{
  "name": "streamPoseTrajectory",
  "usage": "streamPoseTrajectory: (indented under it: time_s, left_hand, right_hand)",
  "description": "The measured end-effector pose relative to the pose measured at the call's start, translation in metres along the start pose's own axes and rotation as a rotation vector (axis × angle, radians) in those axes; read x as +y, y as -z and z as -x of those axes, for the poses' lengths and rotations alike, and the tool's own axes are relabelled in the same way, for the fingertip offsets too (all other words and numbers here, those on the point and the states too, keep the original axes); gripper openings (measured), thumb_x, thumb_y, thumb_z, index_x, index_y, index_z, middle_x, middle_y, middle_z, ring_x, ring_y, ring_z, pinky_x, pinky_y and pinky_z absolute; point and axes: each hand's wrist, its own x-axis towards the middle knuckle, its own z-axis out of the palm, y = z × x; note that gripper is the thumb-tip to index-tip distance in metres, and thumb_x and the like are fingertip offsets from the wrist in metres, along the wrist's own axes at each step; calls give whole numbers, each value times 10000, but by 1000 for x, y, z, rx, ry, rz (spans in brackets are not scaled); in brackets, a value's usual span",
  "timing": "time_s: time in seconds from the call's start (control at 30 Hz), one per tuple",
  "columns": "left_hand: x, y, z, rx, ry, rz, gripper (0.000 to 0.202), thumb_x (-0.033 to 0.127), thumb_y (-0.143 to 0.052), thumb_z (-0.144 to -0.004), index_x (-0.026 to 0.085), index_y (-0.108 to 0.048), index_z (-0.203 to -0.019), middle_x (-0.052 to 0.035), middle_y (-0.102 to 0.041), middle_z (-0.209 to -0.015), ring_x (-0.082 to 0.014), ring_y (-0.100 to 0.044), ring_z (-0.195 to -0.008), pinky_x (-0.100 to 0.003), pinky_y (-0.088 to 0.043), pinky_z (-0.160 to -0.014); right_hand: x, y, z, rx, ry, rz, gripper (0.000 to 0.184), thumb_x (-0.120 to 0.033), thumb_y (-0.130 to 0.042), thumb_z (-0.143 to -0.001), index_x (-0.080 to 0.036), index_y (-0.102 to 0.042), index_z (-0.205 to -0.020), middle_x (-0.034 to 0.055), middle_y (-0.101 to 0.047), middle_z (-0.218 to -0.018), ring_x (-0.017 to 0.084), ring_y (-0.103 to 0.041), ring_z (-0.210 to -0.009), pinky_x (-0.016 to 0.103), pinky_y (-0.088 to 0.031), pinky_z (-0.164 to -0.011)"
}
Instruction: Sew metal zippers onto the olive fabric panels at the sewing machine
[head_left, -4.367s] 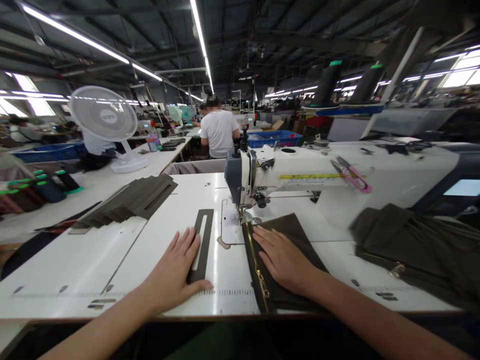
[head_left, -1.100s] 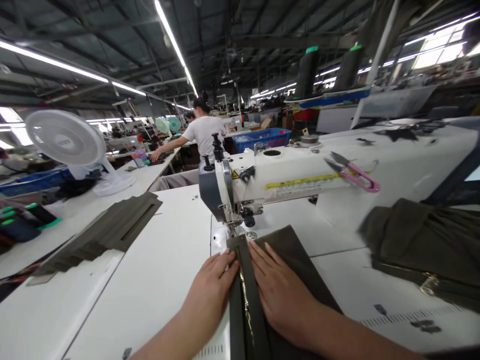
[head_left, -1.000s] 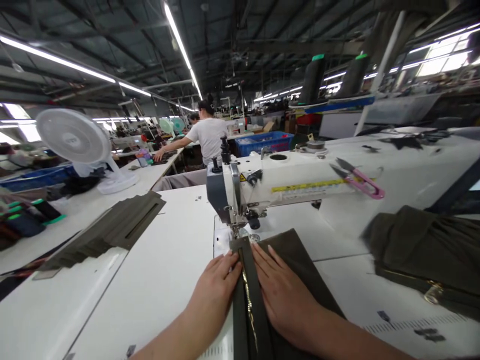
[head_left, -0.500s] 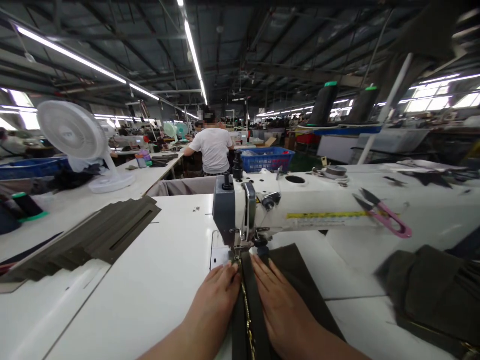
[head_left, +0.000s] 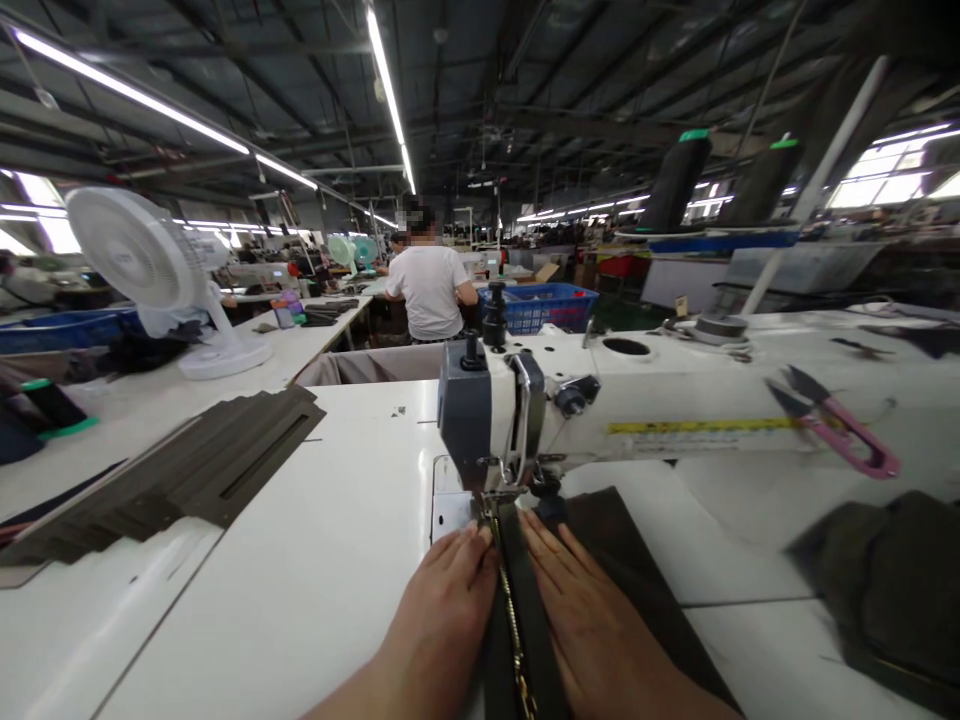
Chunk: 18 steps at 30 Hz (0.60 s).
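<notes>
Shifted since earlier frame: slotted strip [head_left: 520, 572], from table [head_left: 330, 530] left of sewing machine [head_left: 697, 390] onto zipper [head_left: 512, 618], far end now at machine's presser foot [head_left: 495, 508]. Left grip [head_left: 442, 610]: half-curled on strip's edge; pinching or pressing, cannot tell. Right grip [head_left: 592, 620]: unclenched, flat on strip's edge and dark fabric [head_left: 637, 540]. Strip: pointing lengthwise toward machine, lying between grips.

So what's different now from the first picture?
The left hand has moved right, bringing the slotted strip off the bare tabletop and onto the zipper; the strip's far end is now at the presser foot. The right hand is still on the cloth. The strip pile and scissors stayed put.
</notes>
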Motion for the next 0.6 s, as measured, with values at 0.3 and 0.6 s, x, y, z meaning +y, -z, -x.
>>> streamPoseTrajectory:
  time_s: [0.3,0.6]
  left_hand:
    - [3,7,-5,-68,-3,-29,235,69,-431,-851,72,-562,-1046,-165,-589,-1110,-245,-568,-1023,-374,-512,-864]
    - [1,7,-8,-107,29,-15,219,90,-468,-848,96,-557,-1048,-133,-586,-1054,-232,-558,-1002,-364,-506,-867]
  right_hand:
    - [-3,4,0,-60,-77,-91,521,-127,-382,-784,-66,-409,-1301,149,-420,-1324,264,-356,-1244,473,-357,-993]
    - [-1,1,-2,-50,-77,-92,500,-112,-394,-794,-79,-422,-1292,148,-430,-1316,252,-355,-1246,461,-351,-999]
